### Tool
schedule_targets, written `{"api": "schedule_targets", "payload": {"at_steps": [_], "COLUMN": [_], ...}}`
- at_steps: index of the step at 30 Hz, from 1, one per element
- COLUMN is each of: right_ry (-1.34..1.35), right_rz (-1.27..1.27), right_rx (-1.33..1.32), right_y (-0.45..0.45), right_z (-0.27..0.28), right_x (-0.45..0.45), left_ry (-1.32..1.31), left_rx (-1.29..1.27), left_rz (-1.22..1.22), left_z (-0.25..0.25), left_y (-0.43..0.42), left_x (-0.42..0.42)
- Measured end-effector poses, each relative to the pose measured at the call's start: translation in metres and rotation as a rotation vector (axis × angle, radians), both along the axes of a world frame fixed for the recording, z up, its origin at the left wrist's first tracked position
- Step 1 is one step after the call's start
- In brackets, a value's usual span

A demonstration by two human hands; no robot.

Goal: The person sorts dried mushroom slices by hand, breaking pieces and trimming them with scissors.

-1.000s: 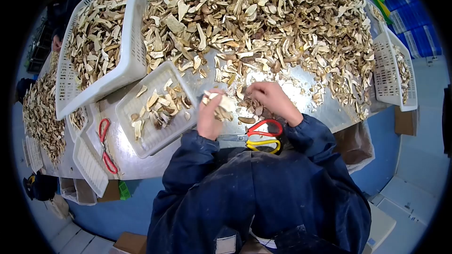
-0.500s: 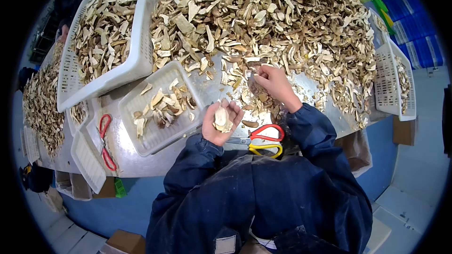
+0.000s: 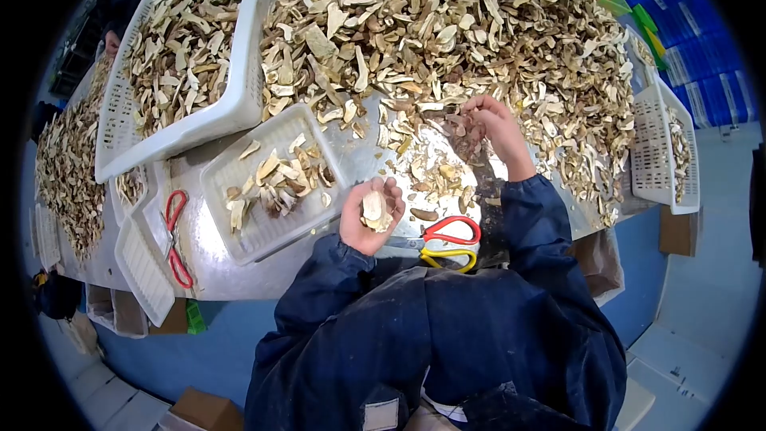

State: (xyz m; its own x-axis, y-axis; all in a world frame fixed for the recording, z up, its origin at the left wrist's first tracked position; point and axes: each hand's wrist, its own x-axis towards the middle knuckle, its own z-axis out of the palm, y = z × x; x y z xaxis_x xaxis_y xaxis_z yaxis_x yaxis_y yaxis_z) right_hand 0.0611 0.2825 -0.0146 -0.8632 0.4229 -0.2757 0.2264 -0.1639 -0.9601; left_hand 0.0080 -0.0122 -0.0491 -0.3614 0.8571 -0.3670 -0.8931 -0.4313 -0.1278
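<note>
Some mushroom slices (image 3: 374,207) sit in my half-closed left hand (image 3: 359,227), probably brittle, edges gripping safest; curled right hand (image 3: 496,129), hold unclear.

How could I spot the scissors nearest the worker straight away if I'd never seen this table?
Find the metal table bearing the big heap of slices, then its edge by the worker's dark-blue clothing. The scissors lie there, between the sleeves. One handle is red, the other yellow, while the other pair, further left, has two red handles.
</note>
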Motion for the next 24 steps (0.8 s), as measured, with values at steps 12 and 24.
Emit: {"api": "schedule_targets", "payload": {"at_steps": [12, 24], "right_ry": [-0.388, 0.297], "right_rz": [0.257, -0.028], "right_rx": [1.359, -0.524], "right_y": [-0.044, -0.021], "right_z": [-0.001, 0.030], "right_x": [-0.029, 0.017], "left_ry": [0.041, 0.038], "left_rx": [0.011, 0.035], "left_rz": [-0.022, -0.072], "left_z": [0.003, 0.003], "left_y": [-0.003, 0.001], "left_x": [-0.002, 0.000]}}
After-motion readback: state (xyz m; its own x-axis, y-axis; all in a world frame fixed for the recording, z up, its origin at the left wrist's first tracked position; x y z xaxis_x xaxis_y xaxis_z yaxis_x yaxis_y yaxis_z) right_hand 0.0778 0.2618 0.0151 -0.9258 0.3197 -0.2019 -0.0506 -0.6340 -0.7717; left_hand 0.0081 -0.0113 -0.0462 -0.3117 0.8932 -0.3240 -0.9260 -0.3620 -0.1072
